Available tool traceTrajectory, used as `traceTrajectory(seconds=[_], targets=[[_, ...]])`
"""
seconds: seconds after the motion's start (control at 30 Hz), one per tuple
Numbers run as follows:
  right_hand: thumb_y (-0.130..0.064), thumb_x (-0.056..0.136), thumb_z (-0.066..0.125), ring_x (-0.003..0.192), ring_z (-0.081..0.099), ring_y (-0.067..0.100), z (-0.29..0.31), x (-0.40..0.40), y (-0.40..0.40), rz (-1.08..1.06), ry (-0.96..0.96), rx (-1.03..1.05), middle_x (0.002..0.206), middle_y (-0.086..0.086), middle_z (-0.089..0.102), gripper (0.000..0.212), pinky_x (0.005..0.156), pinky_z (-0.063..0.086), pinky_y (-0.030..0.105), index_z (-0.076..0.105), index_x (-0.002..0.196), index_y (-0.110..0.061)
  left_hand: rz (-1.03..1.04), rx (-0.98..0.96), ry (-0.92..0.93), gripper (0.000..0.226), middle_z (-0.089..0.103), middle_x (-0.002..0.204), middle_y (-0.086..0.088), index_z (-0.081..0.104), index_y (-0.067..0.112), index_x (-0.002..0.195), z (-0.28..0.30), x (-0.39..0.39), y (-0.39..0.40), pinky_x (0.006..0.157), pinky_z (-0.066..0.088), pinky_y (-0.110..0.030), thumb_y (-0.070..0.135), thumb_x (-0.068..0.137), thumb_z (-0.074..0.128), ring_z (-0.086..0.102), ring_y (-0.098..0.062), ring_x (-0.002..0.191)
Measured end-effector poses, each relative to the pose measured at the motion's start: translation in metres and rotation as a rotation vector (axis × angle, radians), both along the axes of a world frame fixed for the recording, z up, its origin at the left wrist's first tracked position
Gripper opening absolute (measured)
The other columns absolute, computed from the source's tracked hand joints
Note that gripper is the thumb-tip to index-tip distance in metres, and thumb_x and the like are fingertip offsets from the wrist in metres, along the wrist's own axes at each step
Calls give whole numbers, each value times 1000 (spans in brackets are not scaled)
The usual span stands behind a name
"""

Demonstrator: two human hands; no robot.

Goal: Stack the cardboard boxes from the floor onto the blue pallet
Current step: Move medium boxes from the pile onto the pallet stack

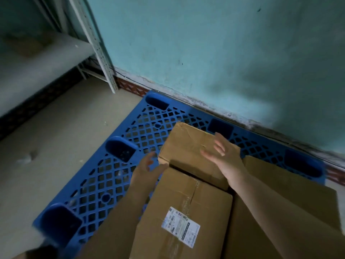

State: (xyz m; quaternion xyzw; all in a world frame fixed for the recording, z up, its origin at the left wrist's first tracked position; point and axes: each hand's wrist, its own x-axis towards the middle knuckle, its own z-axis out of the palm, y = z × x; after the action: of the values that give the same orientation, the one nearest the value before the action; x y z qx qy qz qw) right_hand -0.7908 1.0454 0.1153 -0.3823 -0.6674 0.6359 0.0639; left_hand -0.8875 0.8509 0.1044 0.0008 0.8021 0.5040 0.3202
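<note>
A blue lattice pallet [119, 165] lies on the floor against the wall. On it rest a plain cardboard box [188, 146], a nearer box with a white shipping label [179, 212] and a large flat box [291, 186] to the right. My left hand [147, 169] hovers at the plain box's left near corner, fingers apart. My right hand [224, 156] hangs over that box's right side with fingers spread. Neither hand grips anything, and whether they touch the box I cannot tell.
A grey metal shelving rack [99, 45] stands at the left with a low shelf [33, 68] jutting out. A teal wall [205, 53] runs behind the pallet. Bare beige floor [61, 143] lies left of the pallet.
</note>
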Motion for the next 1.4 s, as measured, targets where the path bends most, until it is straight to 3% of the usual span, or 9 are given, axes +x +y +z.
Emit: traceTrajectory(seconds=[0.07, 0.2, 0.3, 0.4, 0.57, 0.7, 0.93, 1.2, 1.4], targets=[[-47, 50, 77, 129, 42, 10, 59, 1, -10, 26, 27, 46, 144, -7, 43, 105, 108, 32, 38, 30, 143, -33, 37, 7, 10, 59, 43, 137, -3, 38, 32, 136, 59, -11, -19, 74, 41, -33, 33, 83, 64, 48, -22, 110], [-39, 60, 78, 122, 46, 11, 151, 18, -43, 64, 83, 96, 140, -3, 46, 95, 101, 40, 35, 32, 142, -27, 89, 22, 50, 58, 47, 134, -5, 40, 28, 137, 159, -4, -69, 82, 38, -35, 29, 84, 64, 49, -23, 104], [-48, 52, 76, 114, 47, 8, 207, 30, -79, 99, 141, 86, 138, -6, 46, 100, 89, 41, 28, 34, 141, -29, 115, 46, 84, 59, 49, 133, -5, 39, 26, 137, 223, 26, -114, 81, 37, -32, 29, 84, 64, 49, -19, 97], [-43, 62, 78, 114, 46, 8, 250, 41, -120, 180, 206, 59, 140, -3, 44, 93, 83, 40, 22, 33, 141, -28, 158, 55, 140, 57, 47, 133, -5, 41, 27, 136, 281, 62, -163, 78, 36, -29, 28, 84, 64, 48, -17, 102], [-37, 71, 77, 116, 45, 8, 301, 52, -192, 430, 229, 32, 143, -4, 41, 84, 87, 38, 27, 31, 142, -31, 293, 33, 249, 58, 44, 131, -4, 42, 27, 135, 349, 129, -258, 78, 37, -27, 26, 82, 66, 47, -21, 116], [-34, 72, 77, 121, 44, 12, 343, 61, -280, 652, 267, 71, 143, 0, 42, 84, 96, 37, 32, 31, 142, -28, 480, -16, 300, 57, 49, 126, -2, 45, 26, 133, 380, 184, -338, 83, 36, -26, 28, 81, 67, 47, -15, 104], [-34, 68, 79, 126, 43, 18, 391, 102, -450, 860, 344, 49, 144, 3, 42, 87, 95, 34, 32, 33, 142, -26, 740, -74, 336, 57, 49, 122, 2, 47, 29, 130, 407, 290, -499, 82, 37, -28, 30, 77, 70, 48, -14, 103], [-37, 69, 78, 128, 42, 21, 377, 175, -629, 1128, 284, 14, 145, 4, 40, 86, 102, 38, 40, 33, 141, -26, 984, -146, 290, 58, 51, 124, -2, 49, 27, 129, 403, 412, -649, 94, 41, -33, 28, 75, 72, 51, -21, 110], [-39, 69, 77, 130, 40, 22, 361, 194, -715, 1305, 255, -12, 146, 3, 39, 87, 95, 35, 34, 31, 142, -27, 1073, -85, 267, 55, 50, 120, -1, 50, 30, 127, 398, 442, -706, 87, 36, -30, 27, 76, 71, 50, -21, 111]])
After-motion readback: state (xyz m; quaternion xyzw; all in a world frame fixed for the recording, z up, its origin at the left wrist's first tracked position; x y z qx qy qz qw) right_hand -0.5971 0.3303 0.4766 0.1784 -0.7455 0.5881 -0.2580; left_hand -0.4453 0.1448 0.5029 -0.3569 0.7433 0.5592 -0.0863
